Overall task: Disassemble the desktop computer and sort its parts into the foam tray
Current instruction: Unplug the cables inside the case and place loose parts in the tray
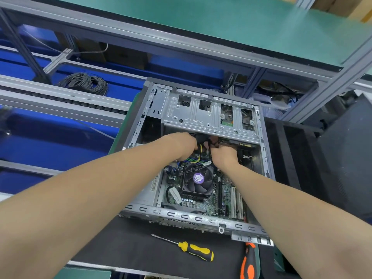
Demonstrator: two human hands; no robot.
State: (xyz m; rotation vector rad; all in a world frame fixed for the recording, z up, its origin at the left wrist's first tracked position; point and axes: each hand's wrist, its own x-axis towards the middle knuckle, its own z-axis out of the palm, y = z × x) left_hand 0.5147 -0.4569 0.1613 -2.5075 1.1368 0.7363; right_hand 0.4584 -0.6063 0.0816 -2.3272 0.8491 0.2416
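The computer case (203, 217) lies on its side with the cover off, on a black mat (124, 244). Inside it, the circuit board (225, 198) faces up, with a square cooling fan (198, 183) near the middle of the case and a metal drive cage (209, 115) across the far end.

Both bare forearms reach into the case from its near side, and the hands meet just under the near edge of the drive cage, beyond the fan. The left hand (185, 146) is turned knuckles-up over a bundle of black and yellow cables (199, 156); its fingers are tucked out of sight, so I cannot tell whether they grip anything. The right hand (225, 156) sits just beside it, fingers (214, 142) curled round the black strands of that bundle.

On the mat, in front of the case's near wall, lies a yellow-handled screwdriver (193, 251). An orange-handled screwdriver (248, 262) lies off the case's near right corner.

A black foam tray (291, 158) stands right beside the case's right wall. Well to the far left of the case, a coil of dark wire (84, 82) rests on a blue surface. A green-topped shelf (221, 23) runs above the far end of the case.
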